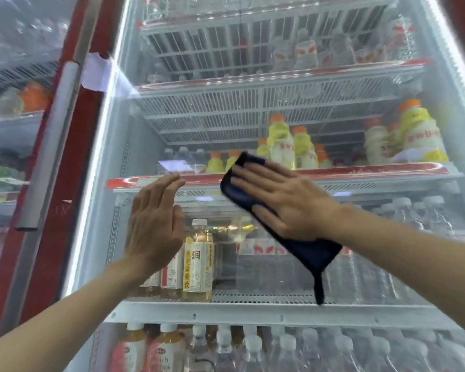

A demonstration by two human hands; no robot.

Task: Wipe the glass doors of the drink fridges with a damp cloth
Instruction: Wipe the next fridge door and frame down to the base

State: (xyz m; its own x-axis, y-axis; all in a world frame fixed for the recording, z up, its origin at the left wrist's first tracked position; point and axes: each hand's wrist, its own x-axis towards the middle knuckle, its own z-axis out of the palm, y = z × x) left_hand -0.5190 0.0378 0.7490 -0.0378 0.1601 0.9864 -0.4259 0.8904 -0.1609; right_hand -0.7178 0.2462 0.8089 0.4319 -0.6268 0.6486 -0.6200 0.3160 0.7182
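The right hand is pressing a dark blue cloth flat against the glass door, fingers straight and spread. One end of the cloth is hanging down below the wrist. The left hand is hovering beside it, released, holding nothing; whether it is touching the glass, I cannot tell.

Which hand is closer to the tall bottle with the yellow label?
Left. The left hand is just left of the yellow-label bottle, outside the glass door. The right hand is higher up to its right, pressing the dark cloth flat on it.
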